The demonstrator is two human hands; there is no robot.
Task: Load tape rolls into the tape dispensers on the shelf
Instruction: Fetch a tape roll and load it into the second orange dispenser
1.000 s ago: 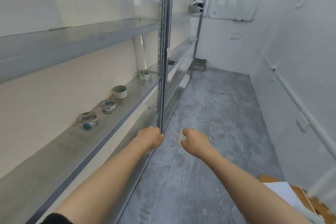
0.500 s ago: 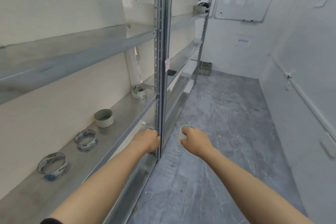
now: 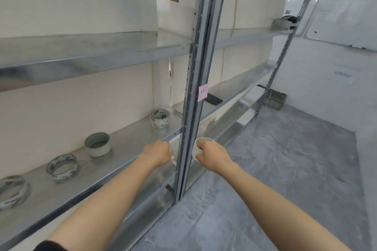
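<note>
My right hand (image 3: 214,156) has its fingers curled tight round a white tape roll (image 3: 199,144), held out in the aisle just right of the upright post (image 3: 191,108). My left hand (image 3: 158,154) is closed into a loose fist at the front edge of the middle shelf (image 3: 126,144); something thin and pale pokes out below the knuckles, perhaps a loose tape end, but I cannot tell for sure.

Out along that shelf sit four more rolls: a fat one (image 3: 98,144), two thin rings (image 3: 62,164) (image 3: 11,188) to its left, and a printed one (image 3: 160,117) near the post. A dark object (image 3: 285,22) on the upper shelf far off may be a dispenser; it is too blurred to say.

I judge the job is barely begun: no roll sits in a dispenser, one is in hand, and the rest wait.
</note>
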